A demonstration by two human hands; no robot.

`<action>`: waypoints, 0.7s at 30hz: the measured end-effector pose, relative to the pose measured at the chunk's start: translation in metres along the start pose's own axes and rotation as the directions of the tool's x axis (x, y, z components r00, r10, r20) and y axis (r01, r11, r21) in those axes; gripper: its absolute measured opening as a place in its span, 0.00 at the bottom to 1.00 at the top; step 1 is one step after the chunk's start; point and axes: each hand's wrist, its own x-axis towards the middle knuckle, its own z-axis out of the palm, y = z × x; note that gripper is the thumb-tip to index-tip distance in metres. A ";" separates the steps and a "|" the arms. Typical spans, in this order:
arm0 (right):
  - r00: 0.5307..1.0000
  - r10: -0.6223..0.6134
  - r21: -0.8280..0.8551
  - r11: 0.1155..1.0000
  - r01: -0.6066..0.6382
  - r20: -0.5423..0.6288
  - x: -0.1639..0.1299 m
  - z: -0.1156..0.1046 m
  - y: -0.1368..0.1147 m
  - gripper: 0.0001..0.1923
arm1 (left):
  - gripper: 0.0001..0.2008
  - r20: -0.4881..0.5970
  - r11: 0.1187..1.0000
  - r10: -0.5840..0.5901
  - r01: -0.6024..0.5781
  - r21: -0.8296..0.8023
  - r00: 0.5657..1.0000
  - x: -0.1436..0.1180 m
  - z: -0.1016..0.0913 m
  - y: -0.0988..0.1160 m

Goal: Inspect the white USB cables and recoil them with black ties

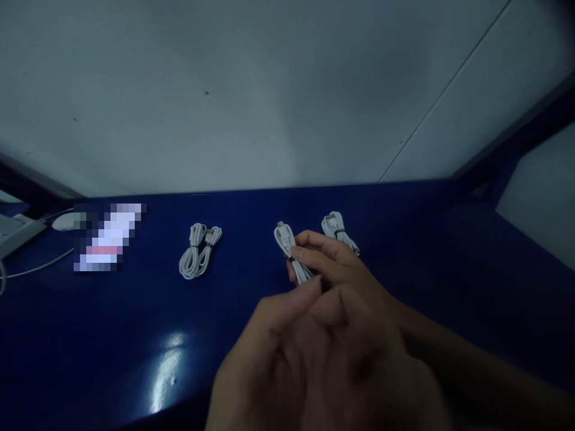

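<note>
Nearest the camera is the left hand [314, 353], blurred and curled; whether its fingers grip anything cannot be told. The right hand [345, 260], beyond it, has its fingers closed on a coiled white cable [284, 236] near its black tie [291, 259]. The held coil's long axis runs from a plug end, pointing away from the person, back toward the left thumb, which overlaps its near end in view; contact there cannot be confirmed. The coil lies ahead of the left fingers; the right hand is the nearer, being on it. Just beyond the right hand, a right-hand coil [333, 224] rests on the blue surface [242, 269], partly hidden by that hand. Two left-hand coils [191, 254] lie side by side, well apart from both hands. The left hand obstructs sight of the held coil's near end.
</note>
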 end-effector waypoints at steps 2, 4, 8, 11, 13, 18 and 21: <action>1.000 -0.023 -0.005 1.000 0.023 -0.013 0.000 0.001 -0.001 0.12 | 0.24 -0.020 0.975 -0.020 0.015 -0.220 1.000 0.002 -0.006 0.006; 0.997 -0.067 -0.036 0.997 0.066 -0.028 0.000 0.001 0.000 0.12 | 0.21 -0.059 0.991 0.006 -0.014 -0.134 0.998 0.004 -0.016 0.013; 0.993 -0.115 -0.093 0.989 0.113 -0.018 -0.001 0.000 -0.001 0.11 | 0.15 -0.312 0.898 0.300 -0.157 0.410 0.902 0.008 -0.045 0.025; 0.988 -0.153 -0.139 0.979 0.151 -0.008 -0.001 -0.001 -0.004 0.10 | 0.08 -0.331 0.738 0.448 -0.135 0.661 0.831 0.015 -0.065 0.029; 0.985 -0.171 -0.153 0.974 0.169 0.002 0.000 0.000 -0.005 0.10 | 0.06 -0.239 0.679 0.454 -0.159 0.717 0.858 0.021 -0.074 0.028; 0.979 -0.202 -0.232 0.953 0.196 -0.003 0.001 0.003 -0.003 0.09 | 0.08 -0.142 0.684 0.431 -0.220 0.696 0.891 0.034 -0.090 0.021; 0.977 -0.215 -0.325 0.923 0.207 0.013 0.000 0.004 0.000 0.08 | 0.09 -0.175 0.685 0.443 -0.206 0.699 0.879 0.035 -0.098 0.020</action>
